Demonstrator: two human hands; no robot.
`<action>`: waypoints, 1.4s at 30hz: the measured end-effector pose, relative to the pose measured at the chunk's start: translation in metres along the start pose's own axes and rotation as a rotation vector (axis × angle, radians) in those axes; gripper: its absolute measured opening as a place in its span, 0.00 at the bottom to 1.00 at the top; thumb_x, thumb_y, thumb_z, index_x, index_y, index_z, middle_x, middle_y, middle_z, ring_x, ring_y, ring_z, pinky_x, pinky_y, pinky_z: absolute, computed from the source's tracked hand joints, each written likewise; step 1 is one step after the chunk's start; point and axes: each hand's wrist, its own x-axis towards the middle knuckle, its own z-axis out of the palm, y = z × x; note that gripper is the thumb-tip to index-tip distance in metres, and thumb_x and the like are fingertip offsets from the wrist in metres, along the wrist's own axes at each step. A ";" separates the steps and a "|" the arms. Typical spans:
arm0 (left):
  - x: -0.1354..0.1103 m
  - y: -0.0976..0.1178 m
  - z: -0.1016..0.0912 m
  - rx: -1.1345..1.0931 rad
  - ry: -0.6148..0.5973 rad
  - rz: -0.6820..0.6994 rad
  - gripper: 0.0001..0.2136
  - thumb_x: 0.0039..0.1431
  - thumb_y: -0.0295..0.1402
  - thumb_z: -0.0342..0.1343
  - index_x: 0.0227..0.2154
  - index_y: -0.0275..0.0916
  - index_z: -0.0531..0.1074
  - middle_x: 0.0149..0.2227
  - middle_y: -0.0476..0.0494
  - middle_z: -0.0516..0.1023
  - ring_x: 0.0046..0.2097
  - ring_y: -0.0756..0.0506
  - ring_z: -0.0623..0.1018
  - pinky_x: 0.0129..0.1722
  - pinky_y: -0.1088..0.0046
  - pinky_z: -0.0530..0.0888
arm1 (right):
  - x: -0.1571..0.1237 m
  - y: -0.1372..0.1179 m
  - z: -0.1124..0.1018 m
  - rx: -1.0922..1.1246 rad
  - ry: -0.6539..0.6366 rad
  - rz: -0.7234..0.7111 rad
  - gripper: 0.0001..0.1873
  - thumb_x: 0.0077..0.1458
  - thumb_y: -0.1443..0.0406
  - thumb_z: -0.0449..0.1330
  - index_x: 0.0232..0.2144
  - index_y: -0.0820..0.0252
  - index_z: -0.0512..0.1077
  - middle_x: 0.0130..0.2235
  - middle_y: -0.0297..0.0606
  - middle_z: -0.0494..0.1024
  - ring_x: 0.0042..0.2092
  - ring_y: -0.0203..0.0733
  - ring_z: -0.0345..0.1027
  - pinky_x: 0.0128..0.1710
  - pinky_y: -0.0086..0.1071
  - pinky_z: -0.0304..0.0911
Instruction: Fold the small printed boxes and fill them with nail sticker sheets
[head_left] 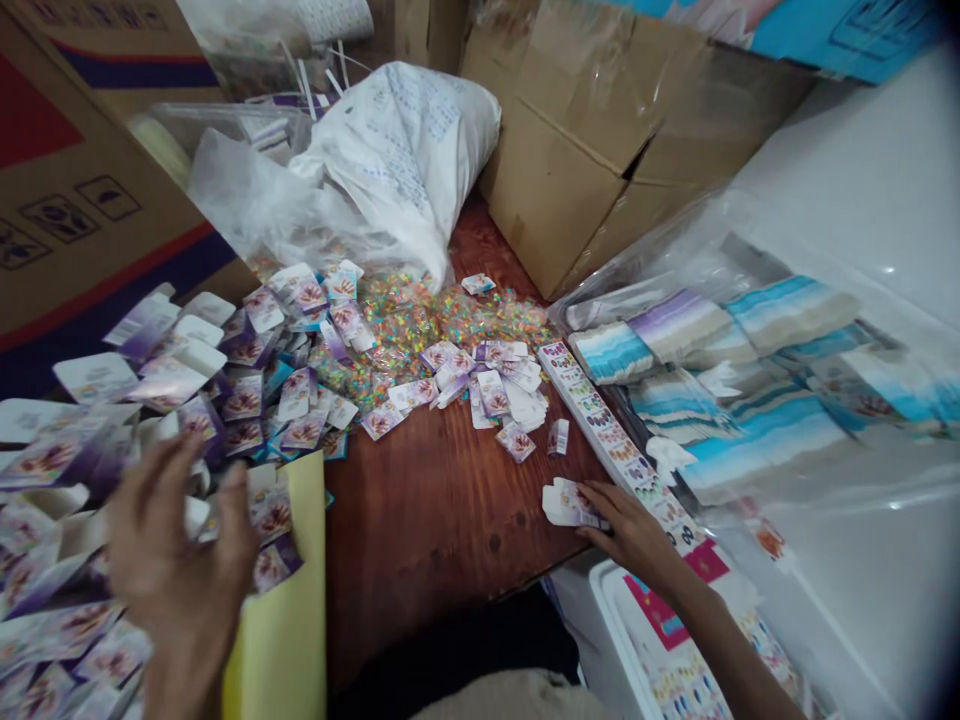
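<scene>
My left hand (176,555) hovers over a heap of small purple and white printed cards (97,480) at the left, its fingers spread but blurred by motion. My right hand (626,525) rests on the brown wooden table (442,510), its fingers pinching a small white folded card box (568,503). Just right of that hand lies a long strip of printed nail stickers (600,415).
A yellow sheet (289,620) lies under the card heap. Colourful small beads in packets (420,320) and more loose cards (495,385) lie mid-table. White plastic bags (405,150) and cardboard boxes (600,130) stand behind. Clear bags of blue and purple card stacks (750,380) lie at right.
</scene>
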 end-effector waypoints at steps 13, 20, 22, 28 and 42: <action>-0.099 0.067 0.050 -0.252 -0.751 0.243 0.25 0.56 0.37 0.53 0.56 0.43 0.55 0.53 0.41 0.68 0.55 0.42 0.67 0.54 0.60 0.65 | 0.056 -0.075 -0.024 0.358 -0.278 -0.018 0.12 0.57 0.69 0.47 0.42 0.60 0.66 0.37 0.40 0.75 0.37 0.41 0.70 0.37 0.33 0.63; -0.095 0.083 0.073 -0.522 -0.846 -0.506 0.14 0.53 0.43 0.53 0.34 0.37 0.67 0.30 0.47 0.73 0.32 0.46 0.73 0.31 0.71 0.71 | 0.095 -0.122 -0.033 0.851 -0.237 0.137 0.08 0.52 0.61 0.57 0.32 0.60 0.67 0.29 0.33 0.71 0.30 0.36 0.64 0.30 0.27 0.57; -0.090 0.082 0.075 -0.641 -0.773 -0.725 0.14 0.50 0.44 0.55 0.28 0.38 0.65 0.23 0.52 0.67 0.25 0.51 0.68 0.23 0.77 0.67 | 0.102 -0.130 -0.029 1.067 -0.109 0.340 0.10 0.50 0.58 0.58 0.30 0.60 0.69 0.26 0.30 0.70 0.27 0.34 0.62 0.27 0.26 0.56; -0.091 0.086 0.072 -0.795 -0.610 -0.918 0.15 0.47 0.44 0.58 0.31 0.37 0.68 0.25 0.51 0.69 0.27 0.51 0.68 0.26 0.79 0.66 | 0.122 -0.155 -0.019 1.274 0.196 0.639 0.18 0.50 0.53 0.56 0.20 0.61 0.66 0.18 0.28 0.63 0.22 0.31 0.54 0.23 0.25 0.52; -0.074 0.091 0.077 -0.790 -0.337 -1.531 0.28 0.42 0.59 0.51 0.19 0.33 0.70 0.17 0.46 0.71 0.20 0.46 0.72 0.21 0.71 0.69 | 0.139 -0.199 0.016 1.648 0.198 0.693 0.24 0.46 0.48 0.57 0.15 0.59 0.57 0.17 0.25 0.56 0.21 0.29 0.47 0.21 0.26 0.48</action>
